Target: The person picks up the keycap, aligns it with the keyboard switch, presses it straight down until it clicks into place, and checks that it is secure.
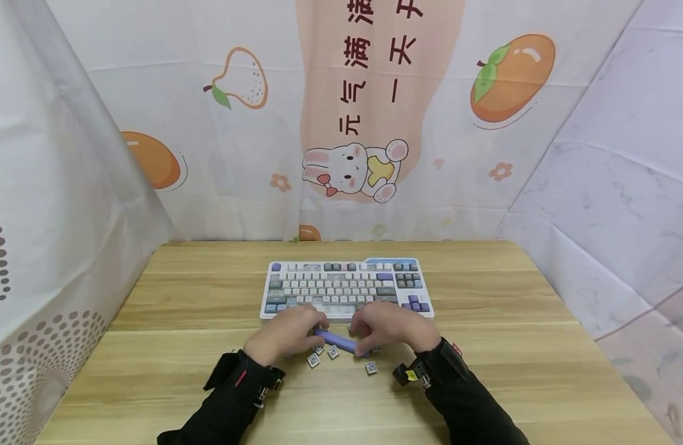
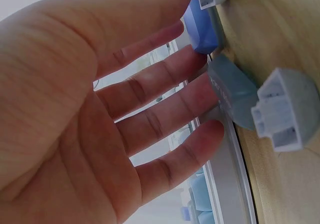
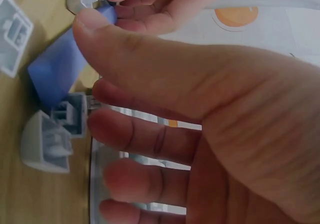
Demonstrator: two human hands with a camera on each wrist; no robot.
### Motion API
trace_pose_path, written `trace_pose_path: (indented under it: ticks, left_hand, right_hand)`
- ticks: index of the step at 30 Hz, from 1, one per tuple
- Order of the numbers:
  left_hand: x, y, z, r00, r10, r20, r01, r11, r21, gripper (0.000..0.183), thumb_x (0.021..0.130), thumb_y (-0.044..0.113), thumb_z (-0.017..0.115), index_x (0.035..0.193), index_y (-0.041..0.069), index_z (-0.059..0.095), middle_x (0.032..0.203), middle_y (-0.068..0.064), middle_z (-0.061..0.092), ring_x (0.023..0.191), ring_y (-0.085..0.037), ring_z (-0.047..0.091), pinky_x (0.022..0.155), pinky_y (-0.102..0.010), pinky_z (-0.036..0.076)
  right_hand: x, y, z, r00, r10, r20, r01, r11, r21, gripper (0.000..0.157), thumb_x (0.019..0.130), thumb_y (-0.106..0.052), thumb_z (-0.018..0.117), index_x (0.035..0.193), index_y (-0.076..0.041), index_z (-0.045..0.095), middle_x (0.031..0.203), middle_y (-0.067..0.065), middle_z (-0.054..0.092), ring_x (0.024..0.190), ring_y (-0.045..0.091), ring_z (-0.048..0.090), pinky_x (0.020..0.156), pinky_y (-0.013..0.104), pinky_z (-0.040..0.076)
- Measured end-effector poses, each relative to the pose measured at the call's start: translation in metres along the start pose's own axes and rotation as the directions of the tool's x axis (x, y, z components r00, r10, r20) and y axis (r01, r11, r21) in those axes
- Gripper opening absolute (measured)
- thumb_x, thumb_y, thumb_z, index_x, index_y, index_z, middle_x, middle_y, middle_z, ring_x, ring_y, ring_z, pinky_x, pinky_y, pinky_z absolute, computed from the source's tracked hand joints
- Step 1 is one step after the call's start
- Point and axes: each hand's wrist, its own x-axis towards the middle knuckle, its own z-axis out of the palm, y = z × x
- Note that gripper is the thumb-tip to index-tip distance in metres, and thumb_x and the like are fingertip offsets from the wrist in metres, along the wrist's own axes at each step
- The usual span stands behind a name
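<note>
On the person's side of the table (image 1: 152,371), a loose keycap (image 1: 371,368) lies at 4 o'clock from the long purple bar (image 1: 337,339), hollow side up, with another keycap (image 1: 313,360) at 8 o'clock. I'd worry about these first: a low wrist or dragging thumb could scatter them.

The bar slants between the 2 hands, its left end at 10 o'clock and its right end at 4. The left hand (image 1: 288,332) is at 9 o'clock, the right hand (image 1: 394,324) between 2 and 3. Fingers look loosely extended, thumbs and fingertips around the bar's ends; I cannot tell whether either hand truly grips it. If 1 side lets go or lifts early, the bar could tip or slip.

By the left fingertips, a grey keycap (image 2: 232,91) sits close to the keyboard's front edge; a careless nudge might jam it there.

Farther, at 12 o'clock, the white-framed keyboard (image 1: 330,284) could be shoved askew if the knuckles press against it.
</note>
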Motion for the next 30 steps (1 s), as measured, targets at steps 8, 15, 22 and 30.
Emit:
trace_pose_path:
  ticks: [8,15,22,30]
  left_hand:
    - [-0.0012,-0.0017,0.0010,0.999,-0.030,0.013,0.030,0.999,-0.012,0.021,0.084,0.025,0.070,0.101,0.012,0.069,0.087,0.003,0.060,0.072,-0.008,0.048,0.064,-0.027,0.043]
    - [-0.0006,-0.0045,0.0015,0.999,-0.039,0.005,0.039,0.998,-0.045,0.020,0.083,0.023,0.070,0.101,0.013,0.069,0.088,0.004,0.061,0.072,-0.008,0.049,0.063,-0.026,0.043]
    - [0.0007,-0.0049,0.0016,0.999,-0.036,-0.019,0.035,0.998,-0.055,0.019,0.082,0.021,0.072,0.099,0.013,0.070,0.088,0.004,0.062,0.074,-0.009,0.050,0.065,-0.027,0.044]
    - [0.0014,-0.0053,0.0015,0.999,-0.041,-0.008,0.041,0.998,-0.056,0.011,0.082,0.022,0.071,0.091,0.015,0.070,0.081,0.005,0.059,0.070,-0.009,0.048,0.061,-0.027,0.042]
  right_hand:
    - [0.0026,-0.0016,0.0051,0.999,0.042,0.033,-0.041,0.999,-0.008,0.035,0.069,-0.041,0.079,0.095,-0.020,0.068,0.074,-0.012,0.059,0.065,0.006,0.052,0.060,0.026,0.046]
    - [0.0051,-0.0006,0.0086,0.998,0.052,0.046,-0.050,0.998,-0.044,0.028,0.069,-0.042,0.079,0.083,-0.023,0.065,0.070,-0.012,0.059,0.061,0.005,0.051,0.056,0.025,0.044]
    - [0.0057,0.0000,0.0098,0.997,0.061,0.049,-0.058,0.997,-0.057,0.023,0.071,-0.039,0.078,0.076,-0.024,0.062,0.066,-0.012,0.058,0.057,0.005,0.049,0.053,0.023,0.041]
    - [0.0046,-0.0043,0.0086,0.996,0.077,0.049,-0.074,0.996,-0.049,0.020,0.075,-0.037,0.076,0.073,-0.023,0.062,0.062,-0.012,0.056,0.055,0.004,0.048,0.051,0.022,0.039]
